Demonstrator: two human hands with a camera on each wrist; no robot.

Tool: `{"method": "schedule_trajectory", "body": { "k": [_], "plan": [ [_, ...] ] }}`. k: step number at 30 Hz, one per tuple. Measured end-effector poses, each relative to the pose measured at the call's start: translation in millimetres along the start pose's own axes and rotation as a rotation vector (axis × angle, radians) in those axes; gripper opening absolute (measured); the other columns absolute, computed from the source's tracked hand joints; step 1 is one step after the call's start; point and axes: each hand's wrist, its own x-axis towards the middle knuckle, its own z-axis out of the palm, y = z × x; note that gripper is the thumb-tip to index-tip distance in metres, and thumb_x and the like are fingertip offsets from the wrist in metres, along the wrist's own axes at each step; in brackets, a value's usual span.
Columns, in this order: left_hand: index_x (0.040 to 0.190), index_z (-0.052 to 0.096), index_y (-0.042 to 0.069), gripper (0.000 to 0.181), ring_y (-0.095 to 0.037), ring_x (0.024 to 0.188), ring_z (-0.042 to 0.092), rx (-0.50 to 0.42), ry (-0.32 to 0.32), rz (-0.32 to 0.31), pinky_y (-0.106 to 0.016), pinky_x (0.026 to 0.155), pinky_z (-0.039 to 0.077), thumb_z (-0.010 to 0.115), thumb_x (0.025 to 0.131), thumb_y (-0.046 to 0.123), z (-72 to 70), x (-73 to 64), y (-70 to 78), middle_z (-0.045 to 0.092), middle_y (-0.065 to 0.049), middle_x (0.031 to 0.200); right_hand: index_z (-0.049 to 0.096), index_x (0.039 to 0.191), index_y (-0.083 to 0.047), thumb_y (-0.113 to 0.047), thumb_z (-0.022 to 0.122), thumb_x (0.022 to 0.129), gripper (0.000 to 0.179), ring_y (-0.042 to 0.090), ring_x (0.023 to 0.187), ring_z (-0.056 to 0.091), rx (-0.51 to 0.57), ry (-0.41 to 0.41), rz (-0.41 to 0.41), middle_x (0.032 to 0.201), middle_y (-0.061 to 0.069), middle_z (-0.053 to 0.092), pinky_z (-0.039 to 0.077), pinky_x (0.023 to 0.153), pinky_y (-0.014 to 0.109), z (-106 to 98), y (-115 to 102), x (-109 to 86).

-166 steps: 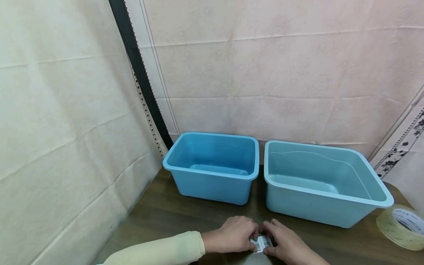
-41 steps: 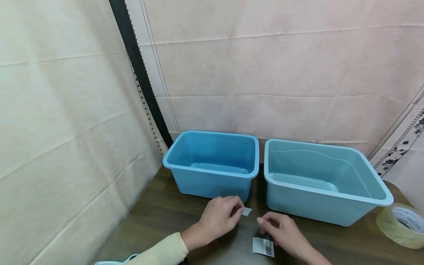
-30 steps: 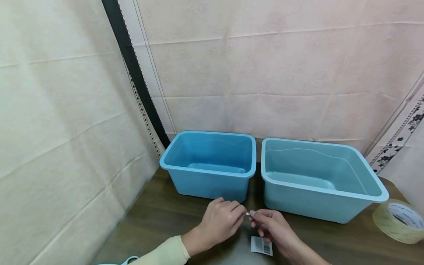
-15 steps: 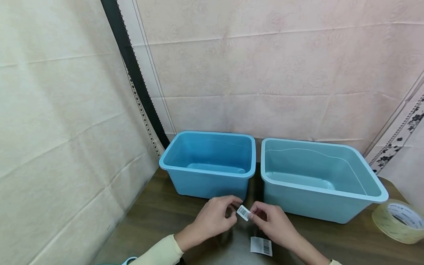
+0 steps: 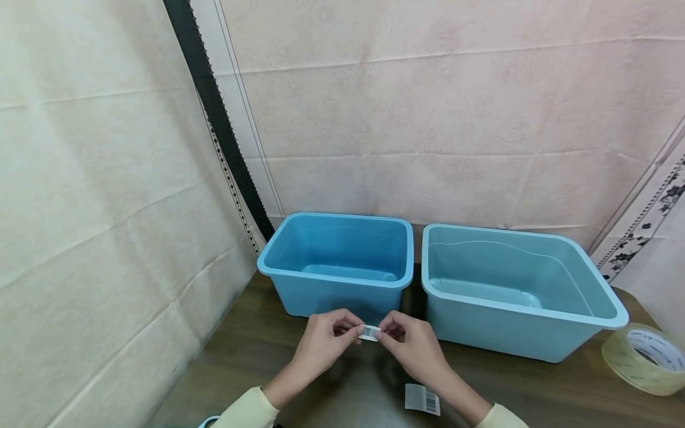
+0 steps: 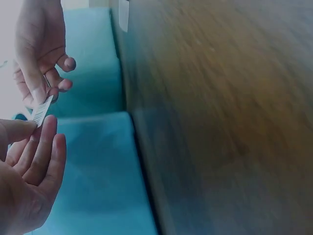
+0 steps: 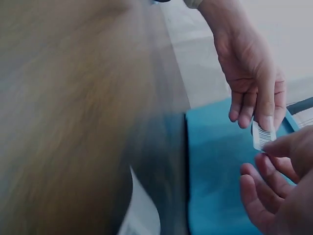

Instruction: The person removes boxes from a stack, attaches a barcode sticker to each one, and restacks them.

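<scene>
A small white barcode sticker [image 5: 369, 333] is stretched between my two hands, just in front of the left blue bin. Thumb and fingers of my left hand [image 5: 323, 345] pinch one end; my right hand [image 5: 413, 346] pinches the other. Both wrist views show the printed bars on the sticker [image 6: 42, 111], facing up between the thumbs. Its underside is hidden. Below the right hand, a second, larger barcode label [image 5: 422, 399] lies on the table, one end curling up in the right wrist view.
A blue bin [image 5: 342, 299] stands behind the hands, with a paler blue-green bin [image 5: 497, 327] to its right. Rolled clear tape [image 5: 621, 362] sits at the far right. A light-blue loop [image 5: 209, 421] pokes out by the left sleeve. Cloth hangings [image 5: 455, 131] enclose the brown table [image 5: 235, 368].
At first both hands worked over the label on the table; later the small sticker appeared apart from it. Since half a second ago the left hand has gripped its free end, and both hands shifted left.
</scene>
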Motion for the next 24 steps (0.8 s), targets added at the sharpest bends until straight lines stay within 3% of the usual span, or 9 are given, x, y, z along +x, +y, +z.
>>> {"method": "schedule_trajectory", "body": {
  "k": [5, 7, 15, 18, 24],
  "plan": [
    [0.097, 0.079, 0.020, 0.006, -0.010, 0.074, 0.078, 0.033, 0.121, -0.009, -0.022, 0.070, 0.060, 0.079, 0.097, 0.025, -10.9, 1.0, -9.4, 0.080, 0.010, 0.084, 0.073, 0.093, -0.017, -0.017, 0.080, 0.095, 0.007, 0.019, 0.072, 0.076, 0.235, 0.048, 0.060, 0.087, 0.003, 0.077, 0.060, 0.058, 0.028, 22.7, -5.8, 11.5],
    [0.096, 0.079, 0.021, 0.003, -0.006, 0.073, 0.077, 0.052, 0.183, -0.015, -0.022, 0.071, 0.061, 0.081, 0.096, 0.023, -15.7, 1.9, -13.0, 0.080, 0.011, 0.082, 0.073, 0.095, -0.015, -0.018, 0.080, 0.096, 0.007, 0.020, 0.071, 0.077, 0.274, 0.081, 0.050, 0.089, 0.004, 0.078, 0.060, 0.056, 0.028, 33.2, -10.1, 16.2],
    [0.087, 0.081, 0.035, 0.010, -0.004, 0.077, 0.073, 0.158, 0.400, -0.078, -0.022, 0.067, 0.057, 0.086, 0.091, 0.027, -36.5, 3.2, -21.0, 0.078, 0.018, 0.083, 0.075, 0.092, -0.024, -0.023, 0.083, 0.094, 0.008, 0.000, 0.070, 0.067, 0.044, 0.307, -0.169, 0.082, -0.010, 0.076, 0.056, 0.065, 0.020, 72.6, -33.9, 35.6],
    [0.086, 0.081, 0.035, 0.009, -0.006, 0.079, 0.072, 0.197, 0.432, -0.096, -0.024, 0.064, 0.053, 0.086, 0.091, 0.030, -42.6, 4.4, -21.7, 0.078, 0.018, 0.083, 0.077, 0.091, -0.020, -0.018, 0.084, 0.092, 0.008, 0.001, 0.073, 0.069, 0.016, 0.349, -0.216, 0.084, -0.008, 0.077, 0.057, 0.067, 0.019, 81.6, -40.1, 44.2],
    [0.087, 0.081, 0.032, 0.006, -0.005, 0.077, 0.072, 0.223, 0.470, -0.106, -0.024, 0.060, 0.050, 0.086, 0.090, 0.031, -47.6, 10.4, -27.0, 0.079, 0.013, 0.083, 0.078, 0.087, -0.021, -0.020, 0.085, 0.091, 0.009, 0.001, 0.071, 0.069, -0.008, 0.422, -0.212, 0.081, -0.008, 0.078, 0.056, 0.066, 0.020, 91.2, -44.8, 53.6]
  ]
}}
